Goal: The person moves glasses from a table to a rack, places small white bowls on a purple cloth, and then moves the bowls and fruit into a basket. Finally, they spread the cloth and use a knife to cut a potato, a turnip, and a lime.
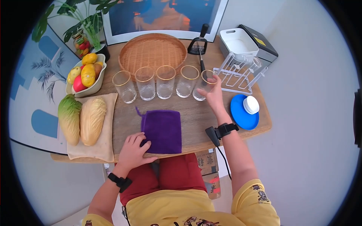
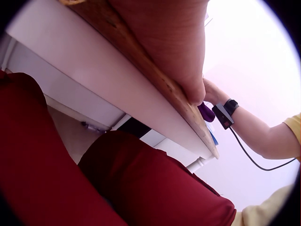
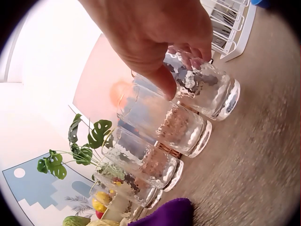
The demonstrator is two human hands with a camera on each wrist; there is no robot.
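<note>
Several clear tumblers with gold rims stand in a row across the table. My right hand [image 1: 214,95] grips the rightmost tumbler [image 3: 207,89], thumb on one side and fingers round the other; its base is at the tabletop. The neighbouring tumbler [image 1: 187,82] stands upright just left of it. In front of the row, a purple cloth pouch [image 1: 163,132] lies flat, a thin cord at its upper left corner. My left hand [image 1: 132,151] rests at the table's front edge, fingertips at the pouch's left side. The left wrist view shows mostly that hand's underside against the table edge.
Behind the tumblers is a round wicker tray [image 1: 152,49]. To the right stand a white wire rack [image 1: 241,77] and a blue plate [image 1: 241,122] with small white dishes [image 1: 251,104]. Leafy cabbages [image 1: 93,120] lie on a beige cloth [image 1: 109,139] at left, below a fruit basket [image 1: 98,81].
</note>
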